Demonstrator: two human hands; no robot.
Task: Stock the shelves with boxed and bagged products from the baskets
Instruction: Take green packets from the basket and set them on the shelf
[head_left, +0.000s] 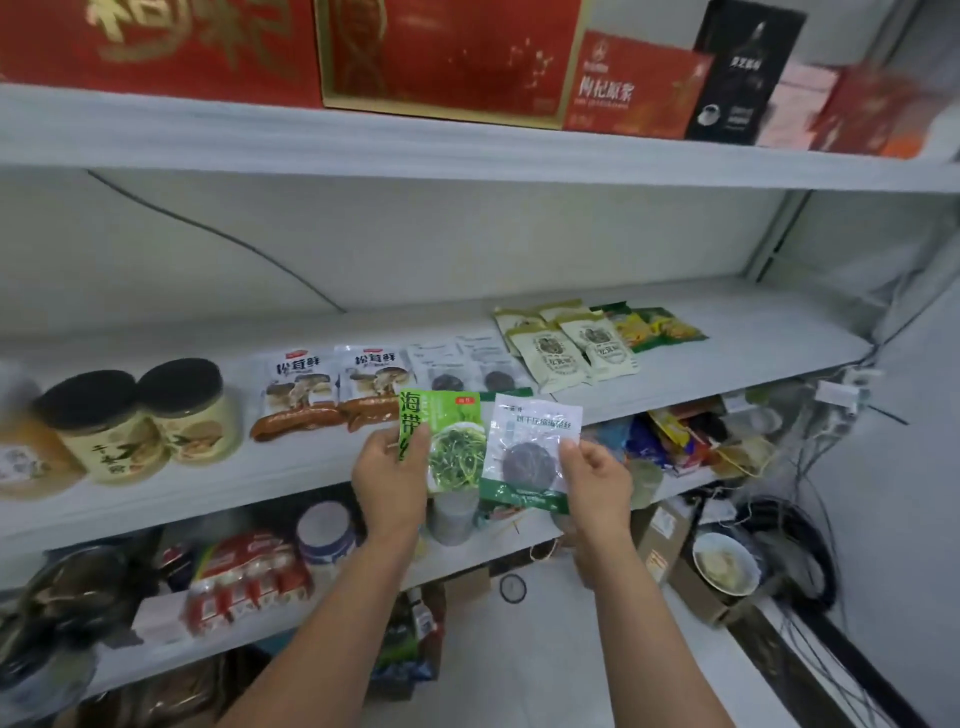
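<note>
The left hand (389, 467) pinches a green bag (452, 441) and the right hand (597, 475) pinches a clear bag (530, 452), both at the middle shelf's (727, 332) front edge.

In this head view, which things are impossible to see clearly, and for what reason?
Red boxes on the top shelf: cut off by the upper edge of the head view.
Orange jar, far left: blurred, cut by the left edge.
Green bag: left side covered by the left hand.
White bag: print too small; right hand covers its edge.
Lower-shelf goods: blurred.
Baskets: outside the view.
</note>
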